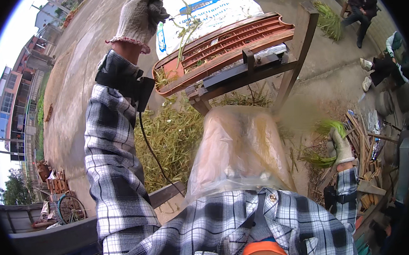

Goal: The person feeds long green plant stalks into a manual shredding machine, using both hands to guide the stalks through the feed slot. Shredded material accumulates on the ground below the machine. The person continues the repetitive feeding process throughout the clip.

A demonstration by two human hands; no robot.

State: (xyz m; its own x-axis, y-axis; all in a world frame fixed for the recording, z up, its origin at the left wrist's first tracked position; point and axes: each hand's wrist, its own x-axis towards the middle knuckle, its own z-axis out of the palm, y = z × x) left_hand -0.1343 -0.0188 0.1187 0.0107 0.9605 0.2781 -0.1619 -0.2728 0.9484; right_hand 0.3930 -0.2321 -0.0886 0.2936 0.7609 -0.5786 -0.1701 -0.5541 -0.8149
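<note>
My left hand [141,16], in a pale knit glove with darkened fingers, is raised at the top left beside a white printed sack [232,10]. Its fingers look bent, but whether anything is between them is hidden. Loose plant stems [187,27] lie across the sack and the edge of a red-brown slatted plastic rack [220,48]. Low at the right, my gloved right hand [340,146] grips a bunch of green stalks [319,160], which shows on both sides of the fist. Clear plastic sheeting [234,150] covers my lap.
A wooden frame [297,55] with a dark metal bar [243,71] stands before my knees. Plant trimmings [170,140] heap at the left. Split wood [362,148] lies at the right, near a seated person [361,6], another person [381,69] and a green bundle [328,21].
</note>
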